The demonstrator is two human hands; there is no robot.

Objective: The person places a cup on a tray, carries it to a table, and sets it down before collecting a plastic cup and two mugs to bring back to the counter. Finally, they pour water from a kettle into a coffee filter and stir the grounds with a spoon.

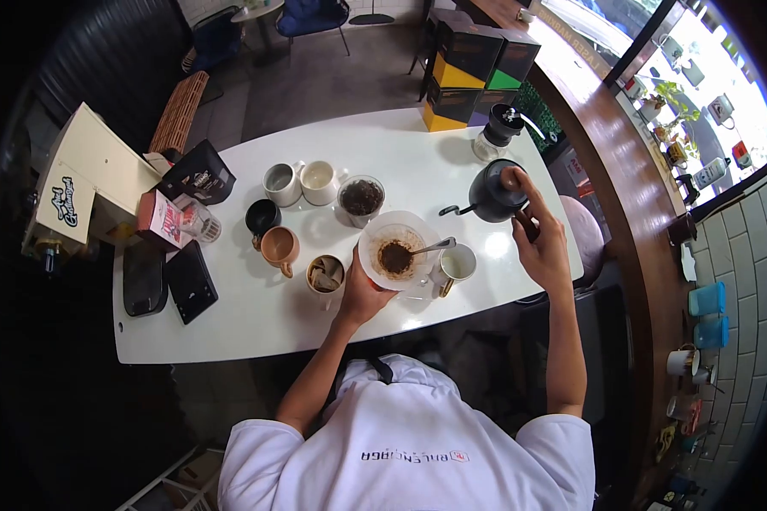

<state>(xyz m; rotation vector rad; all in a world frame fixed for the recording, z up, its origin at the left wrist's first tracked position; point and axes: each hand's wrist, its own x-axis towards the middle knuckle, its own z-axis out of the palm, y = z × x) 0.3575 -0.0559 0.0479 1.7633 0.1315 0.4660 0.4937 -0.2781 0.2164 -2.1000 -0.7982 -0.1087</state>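
My left hand (368, 292) is wrapped round the lower side of a coffee dripper lined with a white paper filter (388, 223). Dark coffee grounds (395, 258) lie in the filter, and a metal spoon (439, 245) leans in it with its handle over the right rim. On the right, my right hand (539, 238) grips the handle of a black gooseneck kettle (494, 198), a finger reaching onto its lid. The kettle's spout points left. Just right of the dripper stands a white mug (458, 263); behind it is a glass with dark contents (362, 198).
Several mugs stand left of the dripper, among them a brown mug (279, 247) and a black cup (262, 218). A hand grinder (503, 126) and stacked boxes (473, 68) occupy the back right. A black tablet-like device (192, 281) lies on the white table (247, 328).
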